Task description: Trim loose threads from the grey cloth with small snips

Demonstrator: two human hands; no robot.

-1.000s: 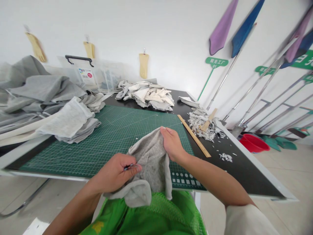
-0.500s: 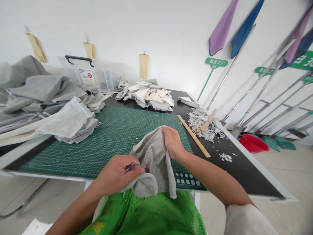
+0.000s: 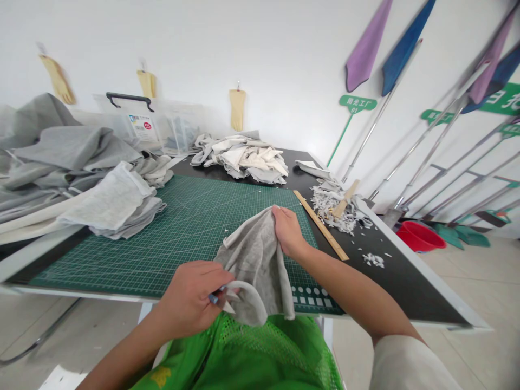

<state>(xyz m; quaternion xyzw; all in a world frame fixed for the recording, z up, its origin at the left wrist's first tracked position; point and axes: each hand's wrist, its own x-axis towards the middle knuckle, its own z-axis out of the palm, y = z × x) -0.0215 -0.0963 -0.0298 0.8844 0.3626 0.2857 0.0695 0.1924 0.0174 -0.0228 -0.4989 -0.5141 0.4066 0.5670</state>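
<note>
A limp piece of grey cloth [image 3: 260,254] hangs between my two hands above the front edge of the green cutting mat [image 3: 195,216]. My right hand [image 3: 288,230] pinches its top corner and holds it up. Lower down on the left, my left hand [image 3: 195,298] is closed around a small blue and metal tool [image 3: 213,298] that looks like thread snips, mostly hidden by the fingers. The cloth's curled lower edge is at those same fingers, with a pale flap sticking out beside them.
Heaped grey cloth [image 3: 77,151] covers the table's left side, with folded pieces [image 3: 117,200] on the mat. A pale cloth pile [image 3: 244,157] lies at the back near a clear plastic box [image 3: 162,127]. Rightward are a wooden ruler [image 3: 320,225], scraps [image 3: 333,208] and a red bucket [image 3: 420,236].
My left hand has turned and drawn slightly down and left, so the tool's blue part shows more. The cloth's lower edge has curled up by the fingers. My right hand has barely shifted.
</note>
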